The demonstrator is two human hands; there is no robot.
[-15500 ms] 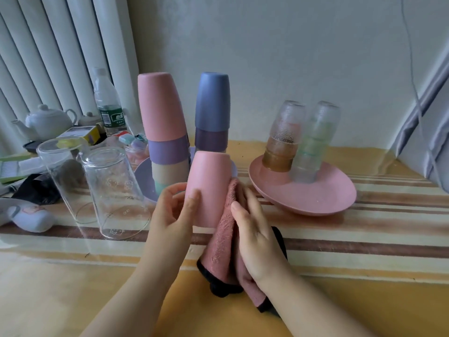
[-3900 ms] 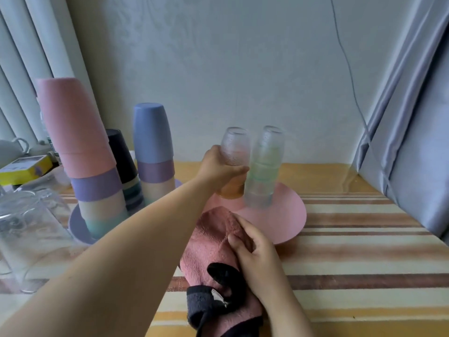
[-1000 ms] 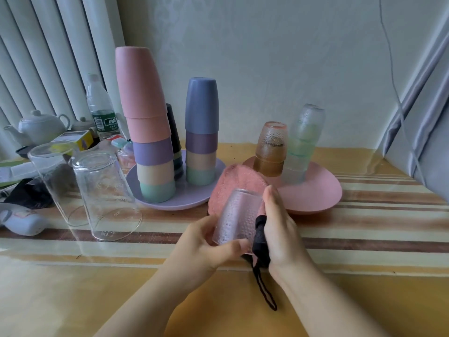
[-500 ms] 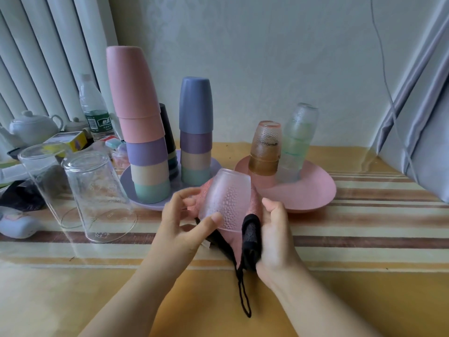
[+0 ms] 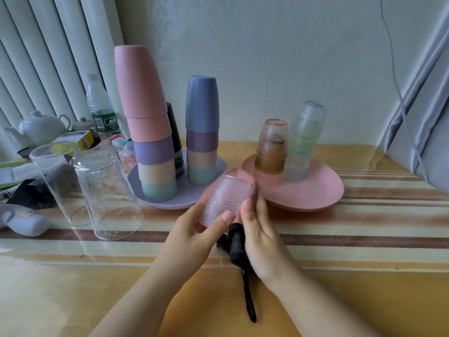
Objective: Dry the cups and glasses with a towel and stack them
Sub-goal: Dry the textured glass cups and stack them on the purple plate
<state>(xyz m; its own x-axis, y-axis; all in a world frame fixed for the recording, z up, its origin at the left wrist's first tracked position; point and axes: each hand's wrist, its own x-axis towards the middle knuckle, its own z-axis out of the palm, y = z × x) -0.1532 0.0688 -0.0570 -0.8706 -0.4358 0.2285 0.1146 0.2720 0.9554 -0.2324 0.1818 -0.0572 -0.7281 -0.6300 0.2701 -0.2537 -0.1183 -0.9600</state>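
My left hand grips a clear dimpled glass, held upside down above the table. My right hand presses a pink towel with black trim against the glass's far side. An amber glass stack and a pale green glass stack stand upside down on a pink plate. Two stacks of coloured plastic cups, one topped pink and one topped blue, stand on a lilac plate, with black cups behind them.
Two large clear glasses stand upside down at the left. Behind them are a water bottle, a white teapot, boxes and clutter. A grey curtain hangs at the right. The table carries a striped cloth.
Over the last second I have turned the dimpled glass in my hands, and the towel has shifted around it. The view has shifted slightly; the stacks stay put.
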